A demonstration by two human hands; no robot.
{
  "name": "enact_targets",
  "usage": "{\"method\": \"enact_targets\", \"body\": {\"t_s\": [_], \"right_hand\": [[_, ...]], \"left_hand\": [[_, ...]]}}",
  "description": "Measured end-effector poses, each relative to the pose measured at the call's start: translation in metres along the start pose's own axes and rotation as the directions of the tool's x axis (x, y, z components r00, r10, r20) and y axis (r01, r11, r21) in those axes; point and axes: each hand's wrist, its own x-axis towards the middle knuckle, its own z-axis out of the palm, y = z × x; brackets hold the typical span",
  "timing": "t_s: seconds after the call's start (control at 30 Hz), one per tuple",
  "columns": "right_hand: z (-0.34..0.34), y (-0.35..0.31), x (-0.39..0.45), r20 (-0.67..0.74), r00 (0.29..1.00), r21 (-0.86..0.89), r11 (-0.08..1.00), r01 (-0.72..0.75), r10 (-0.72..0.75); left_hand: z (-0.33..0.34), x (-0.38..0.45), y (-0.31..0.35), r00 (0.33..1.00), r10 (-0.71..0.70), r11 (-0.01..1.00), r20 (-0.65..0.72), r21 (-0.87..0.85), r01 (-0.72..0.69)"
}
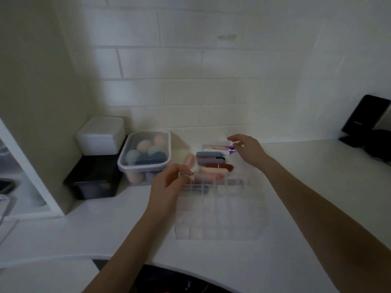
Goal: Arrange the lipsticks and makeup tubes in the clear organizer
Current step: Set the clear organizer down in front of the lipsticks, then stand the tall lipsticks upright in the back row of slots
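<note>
Centre frame, white bench (296, 187): left hand (167, 187) grasps clear organizer (222, 208) corner; right hand (247, 149), grip released, reaches lipsticks (213, 163). Likely first pick; next needs pinch, upright drop into cell.

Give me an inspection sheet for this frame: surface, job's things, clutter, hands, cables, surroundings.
Surface: white counter, dim light.
Job's things: clear organizer standing on the counter; lipsticks lying piled behind it.
Clutter: sponge tub, lidded; white box on a black box.
Hands: left hand grips the organizer's top left corner; right hand above the pile, fingers spread, holding nothing.
Cables: nothing seen.
Surroundings: tiled wall; black device far right.
</note>
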Motion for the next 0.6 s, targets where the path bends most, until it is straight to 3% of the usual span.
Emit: {"method": "enact_targets", "body": {"t_s": [0.27,0.47,0.6], "right_hand": [[0.019,0.012,0.017,0.061,0.998,-0.121,0.993,-0.005,0.012],[-0.001,-0.015,0.004,-0.191,0.981,0.195,0.977,0.083,-0.045],[-0.02,-0.056,-0.023,-0.303,0.953,0.498,0.851,0.169,-0.012]], "left_hand": [[-0.003,0.003,-0.005,0.999,0.052,0.996,0.018,0.07,-0.053],[-0.002,0.002,-0.001,0.999,0.034,0.998,0.034,0.043,-0.035],[-0.002,0.0,0.002,0.999,0.035,0.999,0.02,0.033,-0.035]]}}
